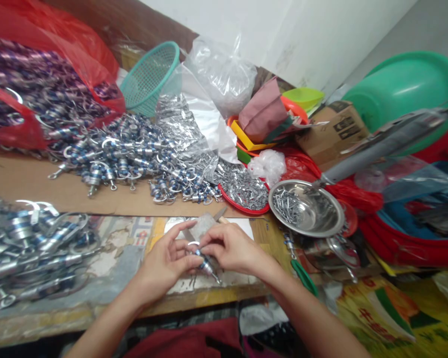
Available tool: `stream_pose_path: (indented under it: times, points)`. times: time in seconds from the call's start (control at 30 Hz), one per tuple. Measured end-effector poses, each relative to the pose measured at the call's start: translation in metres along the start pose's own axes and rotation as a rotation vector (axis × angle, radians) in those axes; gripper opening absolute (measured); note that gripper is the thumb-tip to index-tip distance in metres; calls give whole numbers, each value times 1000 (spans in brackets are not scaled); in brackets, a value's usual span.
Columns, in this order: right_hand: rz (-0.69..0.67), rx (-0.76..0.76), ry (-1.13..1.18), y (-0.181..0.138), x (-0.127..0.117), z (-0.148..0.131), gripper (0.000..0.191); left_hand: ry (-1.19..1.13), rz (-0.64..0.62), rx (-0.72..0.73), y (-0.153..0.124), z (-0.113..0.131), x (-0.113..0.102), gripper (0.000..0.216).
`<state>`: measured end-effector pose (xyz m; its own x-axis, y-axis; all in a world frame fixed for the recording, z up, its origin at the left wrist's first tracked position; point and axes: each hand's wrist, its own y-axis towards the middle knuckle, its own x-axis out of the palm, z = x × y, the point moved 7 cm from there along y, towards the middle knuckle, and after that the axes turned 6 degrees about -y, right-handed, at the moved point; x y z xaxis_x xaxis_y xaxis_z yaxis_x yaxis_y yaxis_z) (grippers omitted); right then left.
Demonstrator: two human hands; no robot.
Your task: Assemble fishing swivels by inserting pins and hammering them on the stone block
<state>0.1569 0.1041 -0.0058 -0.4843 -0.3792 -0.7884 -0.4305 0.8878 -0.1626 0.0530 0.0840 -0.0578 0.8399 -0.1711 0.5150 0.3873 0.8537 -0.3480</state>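
Note:
Both my hands meet over a white sheet at the table's front edge. Between them is a small silver-and-blue metal fitting, with a curved pale arm at its top and a thin tip pointing down to the right. My left hand pinches the fitting from the left with thumb and fingers. On the other side, my right hand has its fingertips pressed together against the fitting's upper end; any tiny part in them is too small to make out. Just beyond lie a whitish block and a pointed metal blade.
Similar fittings lie in a near pile and a far heap, beside a red bag. A red dish holds flat metal strips; a steel bowl holds pins. A grey-handled tool slants above the bowl.

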Motion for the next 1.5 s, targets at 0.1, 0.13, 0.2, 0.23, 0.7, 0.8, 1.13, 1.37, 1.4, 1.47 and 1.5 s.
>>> stream_pose_path:
  times: [0.1,0.13,0.2,0.23,0.7,0.8,1.13,1.37,1.4,1.47,1.5]
  points:
    - [116,29,-41,-4,-2,-6,10,-3,1,-7,-1,0,0,74]
    - [145,28,-39,-6,-2,-8,11,-1,2,-8,0,0,0,74]
    - [200,9,-28,-8,-1,-11,12,5,6,-10,0,0,1,74]
    - [222,-11,-17,-10,-2,-11,12,10,10,-12,0,0,1,74]
    - [302,252,-276,-55,-18,91,20,33,52,-34,-1,-1,-1,78]
    - [484,172,-220,-72,-37,68,19,37,46,-33,-1,-1,0,77]
    - [416,-135,-385,-108,-14,1,49,0,84,-2,-1,1,-2,85]
    - [453,-101,-267,-116,-4,16,48,-3,84,3,0,-2,-4,86]
    - [451,-65,-233,-114,-4,24,44,-1,79,4,-1,-2,-4,85]
    - [509,35,-139,-108,-9,45,39,34,82,14,-2,-1,-4,76]
    - [532,92,-92,-103,-11,58,38,84,91,24,-3,1,-4,65]
